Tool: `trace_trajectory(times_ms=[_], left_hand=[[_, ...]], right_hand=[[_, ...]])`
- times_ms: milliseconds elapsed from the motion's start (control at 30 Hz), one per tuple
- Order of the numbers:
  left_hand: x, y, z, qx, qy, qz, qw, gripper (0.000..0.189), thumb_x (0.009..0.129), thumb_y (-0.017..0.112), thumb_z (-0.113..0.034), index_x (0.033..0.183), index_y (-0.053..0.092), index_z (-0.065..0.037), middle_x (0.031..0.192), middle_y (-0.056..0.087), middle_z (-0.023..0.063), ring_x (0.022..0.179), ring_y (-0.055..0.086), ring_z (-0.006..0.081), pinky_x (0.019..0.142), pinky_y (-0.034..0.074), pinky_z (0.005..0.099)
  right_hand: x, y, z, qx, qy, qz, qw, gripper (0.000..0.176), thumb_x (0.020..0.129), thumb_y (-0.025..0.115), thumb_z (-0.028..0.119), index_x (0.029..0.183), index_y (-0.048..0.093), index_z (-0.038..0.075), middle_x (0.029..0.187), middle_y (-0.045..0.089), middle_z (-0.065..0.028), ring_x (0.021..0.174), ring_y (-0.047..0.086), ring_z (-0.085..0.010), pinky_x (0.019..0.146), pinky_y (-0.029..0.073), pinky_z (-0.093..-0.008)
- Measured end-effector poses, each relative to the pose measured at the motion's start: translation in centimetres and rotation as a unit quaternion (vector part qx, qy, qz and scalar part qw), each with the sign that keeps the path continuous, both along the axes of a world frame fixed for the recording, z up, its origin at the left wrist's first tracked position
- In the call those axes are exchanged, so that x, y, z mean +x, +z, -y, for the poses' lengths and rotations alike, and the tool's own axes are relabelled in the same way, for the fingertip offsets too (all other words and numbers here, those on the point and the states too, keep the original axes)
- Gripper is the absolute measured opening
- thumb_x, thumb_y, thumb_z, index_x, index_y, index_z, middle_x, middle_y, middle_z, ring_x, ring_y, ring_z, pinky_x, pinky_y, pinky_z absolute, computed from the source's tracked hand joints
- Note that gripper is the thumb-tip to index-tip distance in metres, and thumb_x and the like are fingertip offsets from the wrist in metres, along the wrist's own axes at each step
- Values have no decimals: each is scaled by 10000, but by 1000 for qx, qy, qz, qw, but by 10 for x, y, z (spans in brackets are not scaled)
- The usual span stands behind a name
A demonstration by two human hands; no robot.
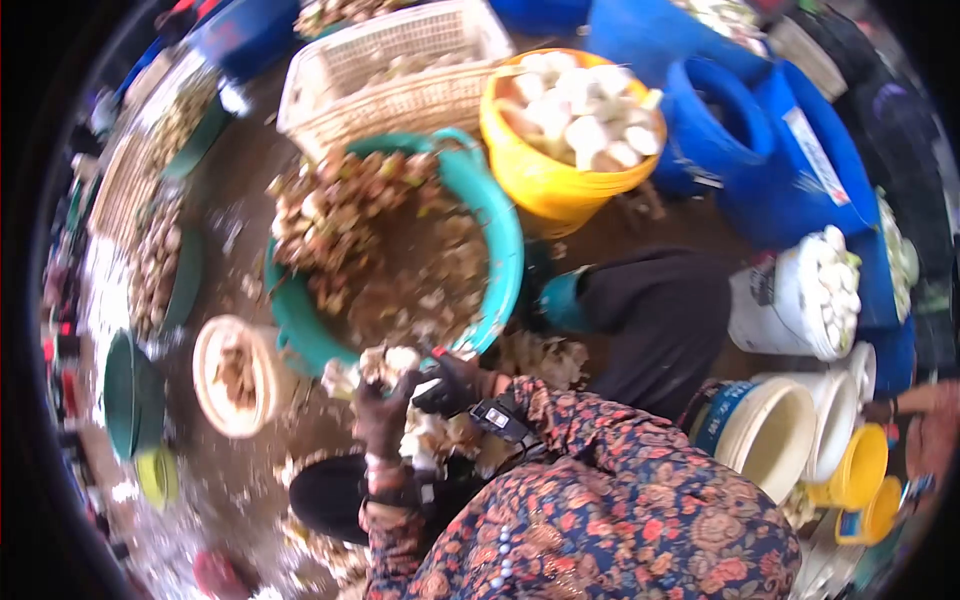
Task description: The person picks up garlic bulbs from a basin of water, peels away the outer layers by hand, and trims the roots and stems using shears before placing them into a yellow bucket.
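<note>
1. Main thing: the pale bulbs (402,360) are right at the fingertips, w/ the L hand (385,418) just under them in the view & the R hand (448,385) to their right.

2. L hand looks nearer, b/c its fingers point up at the bulbs. R hand comes in from the side, w/ the watch (502,419) on that wrist.

3. Hands are close tog., fingers bent. Can't tell for sure how tight each one grips, or if R hand has a small tool in it. Too blurry.

4. Long way of the bulbs: can't tell, same blur. One pale bit (340,381) sticks out to the left.

5. Just past the bulbs is the near edge of the big green tub (507,240). So the bulbs are btw. the hands & the tub, v. near its rim.

6. In the tub, a heap of brownish bulbs (320,225) is mostly on the far left side, well apart from both hands. L hand is on that same side.

7. Below the hands, near the lap, are more pale bulbs & skins (438,437).

8. Off to the left is a cream bucket (275,375) w/ some scraps in it. L hand is nearer to it than R hand.
</note>
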State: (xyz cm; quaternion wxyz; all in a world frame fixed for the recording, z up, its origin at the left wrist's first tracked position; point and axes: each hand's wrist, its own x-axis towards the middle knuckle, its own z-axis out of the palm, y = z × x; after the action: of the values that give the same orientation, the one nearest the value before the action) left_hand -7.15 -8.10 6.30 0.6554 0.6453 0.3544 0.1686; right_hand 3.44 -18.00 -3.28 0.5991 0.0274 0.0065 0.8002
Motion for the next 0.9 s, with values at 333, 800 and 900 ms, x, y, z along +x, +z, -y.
trace_trajectory(times_ms=[333,800,900], left_hand=[[-5,-47,-29,251,-104,-101,957,322,766,687,-193,988,598,22,903,615,79,856,573,180,737,459,314],[59,-129,-139,334,45,-324,884,495,709,673,-378,1052,563,-38,969,605,175,944,571,329,798,463,390],[80,-162,-187,377,27,-459,804,557,703,666,-396,1146,506,-99,1033,577,180,972,554,372,817,464,399]], right_hand=[[73,-96,-42,-82,-308,44,947,415,861,385,432,827,526,43,701,484,-56,668,485,-198,584,402,-347],[111,108,9,-322,-236,416,817,509,883,401,538,1048,542,76,814,625,-17,694,614,-153,575,428,-261],[61,97,27,-412,-80,319,849,465,888,436,494,1048,551,72,818,624,-29,673,613,-153,540,457,-266]])
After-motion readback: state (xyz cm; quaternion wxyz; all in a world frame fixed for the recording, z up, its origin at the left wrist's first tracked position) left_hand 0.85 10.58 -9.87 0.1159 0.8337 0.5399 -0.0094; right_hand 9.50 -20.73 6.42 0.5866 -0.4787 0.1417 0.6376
